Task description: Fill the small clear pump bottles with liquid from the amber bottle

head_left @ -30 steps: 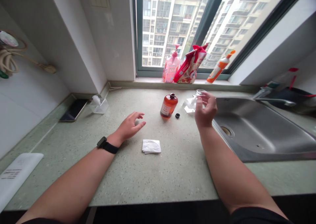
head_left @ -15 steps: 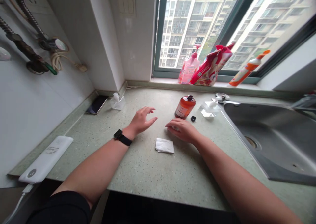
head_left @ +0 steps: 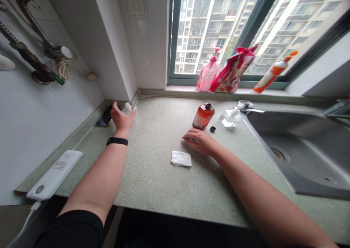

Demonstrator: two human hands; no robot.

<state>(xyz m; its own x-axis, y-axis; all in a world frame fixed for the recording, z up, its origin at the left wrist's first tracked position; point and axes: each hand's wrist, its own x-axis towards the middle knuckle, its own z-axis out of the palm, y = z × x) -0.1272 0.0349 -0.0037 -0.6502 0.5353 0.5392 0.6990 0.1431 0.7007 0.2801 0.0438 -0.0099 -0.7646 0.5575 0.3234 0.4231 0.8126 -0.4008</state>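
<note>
To your left stands a clear, white-topped container (head_left: 127, 107), partly hidden; ahead of you, a labelled amber bottle (head_left: 203, 116) stands uncapped.

Kitchen, steel sink (head_left: 314, 146) set into speckled counter (head_left: 153, 167), window (head_left: 258, 25) facing apartment blocks (head_left: 202, 33)

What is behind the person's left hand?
Part of a clear container with a white top, and part of a dark phone. The left hand covers other parts of both, so any contact there cannot be seen.
</note>
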